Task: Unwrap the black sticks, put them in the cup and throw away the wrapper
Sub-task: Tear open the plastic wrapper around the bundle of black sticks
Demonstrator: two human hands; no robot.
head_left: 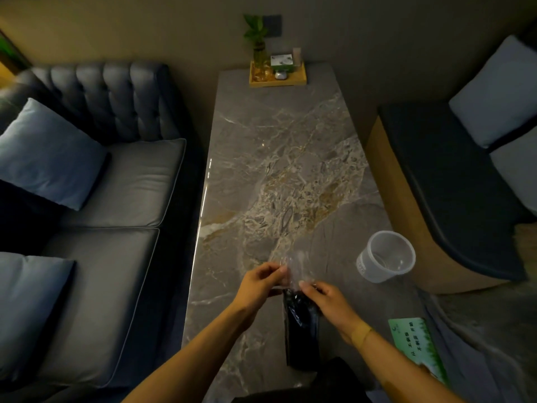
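A bundle of black sticks [301, 330] in a clear plastic wrapper [296, 264] hangs over the near end of the marble table [276, 170]. My left hand [261, 282] pinches the wrapper's open top on the left side. My right hand [329, 303] pinches the same wrapper on the right side, just above the sticks. The loose clear top of the wrapper stands up between my fingers. A clear plastic cup [385, 255] stands empty on the table, to the right of and beyond my right hand.
A wooden tray [278, 80] with a plant in a vase and small boxes sits at the table's far end. A green card [415, 344] lies at the near right. A blue sofa [110, 181] runs along the left, a bench with cushions [453, 181] along the right.
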